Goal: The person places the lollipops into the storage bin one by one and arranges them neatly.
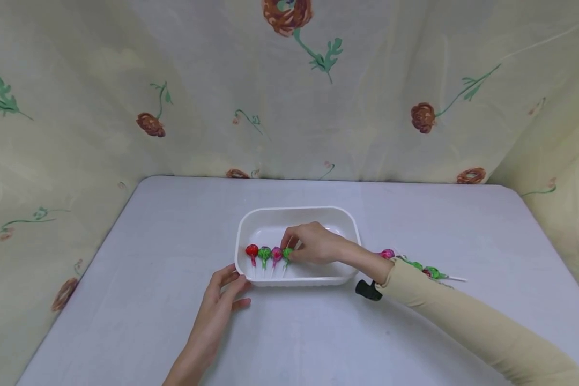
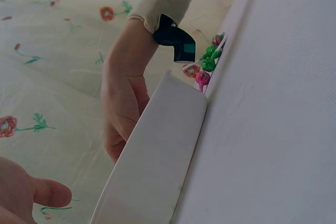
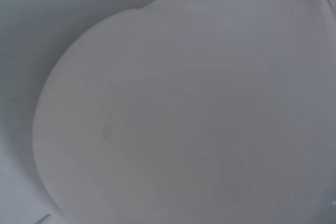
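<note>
A white tray (image 1: 294, 281) holds a row of lollipops: a red lollipop (image 1: 252, 250), a green lollipop (image 1: 264, 253), a pink lollipop (image 1: 276, 253) and another green lollipop (image 1: 287, 253) at the row's right end. My right hand (image 1: 314, 244) reaches into the tray and pinches that last green one, fingers bent downward. At the tray's front left corner, my left hand (image 1: 217, 303) touches the rim with relaxed fingers, thumb apart. The left wrist view shows the tray's outer wall (image 2: 157, 150) hiding the right fingertips. In the right wrist view the tray (image 3: 178, 114) fills most of the picture.
More lollipops (image 1: 431, 272), green and pink, lie on the table to the right of the tray, partly behind the right forearm. A black wrist camera (image 1: 368, 290) hangs below the right wrist. Flowered cloth (image 1: 198, 107) surrounds the white-covered table (image 1: 140, 300).
</note>
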Demonstrator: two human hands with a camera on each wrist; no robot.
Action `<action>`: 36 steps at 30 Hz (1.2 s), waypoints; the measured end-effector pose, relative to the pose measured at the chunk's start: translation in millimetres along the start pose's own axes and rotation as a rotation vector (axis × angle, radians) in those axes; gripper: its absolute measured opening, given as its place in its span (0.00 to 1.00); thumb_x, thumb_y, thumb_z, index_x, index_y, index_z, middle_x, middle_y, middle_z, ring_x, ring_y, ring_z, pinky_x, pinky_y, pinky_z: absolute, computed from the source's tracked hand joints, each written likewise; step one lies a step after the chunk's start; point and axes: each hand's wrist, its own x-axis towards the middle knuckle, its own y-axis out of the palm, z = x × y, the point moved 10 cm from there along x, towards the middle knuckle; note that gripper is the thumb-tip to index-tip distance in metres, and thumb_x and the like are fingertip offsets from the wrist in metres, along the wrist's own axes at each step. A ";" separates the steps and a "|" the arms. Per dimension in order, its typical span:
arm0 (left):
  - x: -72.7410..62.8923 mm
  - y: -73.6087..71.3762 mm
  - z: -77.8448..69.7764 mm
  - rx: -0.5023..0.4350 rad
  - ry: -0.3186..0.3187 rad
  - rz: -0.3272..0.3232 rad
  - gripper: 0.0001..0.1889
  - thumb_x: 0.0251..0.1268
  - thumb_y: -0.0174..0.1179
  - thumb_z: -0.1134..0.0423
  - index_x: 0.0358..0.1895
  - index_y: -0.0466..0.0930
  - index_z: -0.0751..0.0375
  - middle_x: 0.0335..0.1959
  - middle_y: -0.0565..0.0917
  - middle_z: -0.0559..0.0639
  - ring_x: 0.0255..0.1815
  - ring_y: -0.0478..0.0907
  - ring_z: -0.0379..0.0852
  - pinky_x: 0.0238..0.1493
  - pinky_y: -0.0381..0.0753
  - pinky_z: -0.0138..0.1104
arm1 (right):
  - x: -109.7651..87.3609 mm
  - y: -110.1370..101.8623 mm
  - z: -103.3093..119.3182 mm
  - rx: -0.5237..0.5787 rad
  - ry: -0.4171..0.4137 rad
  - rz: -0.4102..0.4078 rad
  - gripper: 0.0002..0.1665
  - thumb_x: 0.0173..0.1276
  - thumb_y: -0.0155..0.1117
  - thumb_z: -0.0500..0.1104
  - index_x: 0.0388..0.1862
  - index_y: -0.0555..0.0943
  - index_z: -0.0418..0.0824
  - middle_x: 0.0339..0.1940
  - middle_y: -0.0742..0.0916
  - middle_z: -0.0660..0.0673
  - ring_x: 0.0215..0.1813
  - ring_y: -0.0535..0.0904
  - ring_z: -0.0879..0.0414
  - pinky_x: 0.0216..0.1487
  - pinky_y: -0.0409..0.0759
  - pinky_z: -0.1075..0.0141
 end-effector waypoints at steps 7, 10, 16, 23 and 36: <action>1.2 -0.6 -2.3 -0.004 0.016 -0.001 0.30 0.87 0.51 0.52 0.82 0.59 0.60 0.78 0.67 0.62 0.76 0.76 0.60 0.65 0.88 0.38 | -0.9 -0.5 -0.7 -0.001 -0.017 -0.008 0.13 0.75 0.69 0.38 0.56 0.86 0.40 0.53 0.92 0.42 0.53 0.88 0.52 0.62 0.88 0.58; 1.7 -0.1 -1.8 -0.001 0.016 -0.002 0.30 0.87 0.51 0.52 0.82 0.59 0.60 0.77 0.67 0.62 0.76 0.76 0.61 0.64 0.89 0.38 | -2.2 -1.0 -0.9 0.000 -0.018 -0.007 0.13 0.75 0.70 0.38 0.56 0.86 0.40 0.53 0.92 0.42 0.53 0.88 0.52 0.62 0.88 0.58; 0.8 0.3 -0.8 0.015 0.008 -0.010 0.31 0.87 0.51 0.51 0.83 0.58 0.60 0.77 0.67 0.62 0.76 0.76 0.61 0.64 0.89 0.38 | -3.0 -0.2 -1.3 0.010 -0.013 -0.002 0.13 0.74 0.70 0.37 0.56 0.86 0.41 0.54 0.92 0.42 0.53 0.89 0.52 0.62 0.88 0.58; 0.6 1.0 -0.2 0.023 -0.001 -0.009 0.32 0.87 0.52 0.50 0.83 0.58 0.59 0.77 0.67 0.61 0.76 0.76 0.59 0.63 0.88 0.36 | -4.9 -1.2 -5.5 -0.003 0.017 -0.011 0.14 0.74 0.70 0.38 0.57 0.85 0.41 0.55 0.92 0.40 0.53 0.90 0.52 0.64 0.88 0.56; 2.0 2.4 -0.4 0.029 0.008 -0.012 0.32 0.87 0.51 0.51 0.83 0.57 0.61 0.77 0.67 0.63 0.76 0.76 0.61 0.64 0.88 0.39 | -8.6 -1.8 -10.7 0.016 0.019 -0.016 0.13 0.75 0.70 0.39 0.56 0.85 0.42 0.55 0.91 0.40 0.53 0.90 0.51 0.63 0.89 0.57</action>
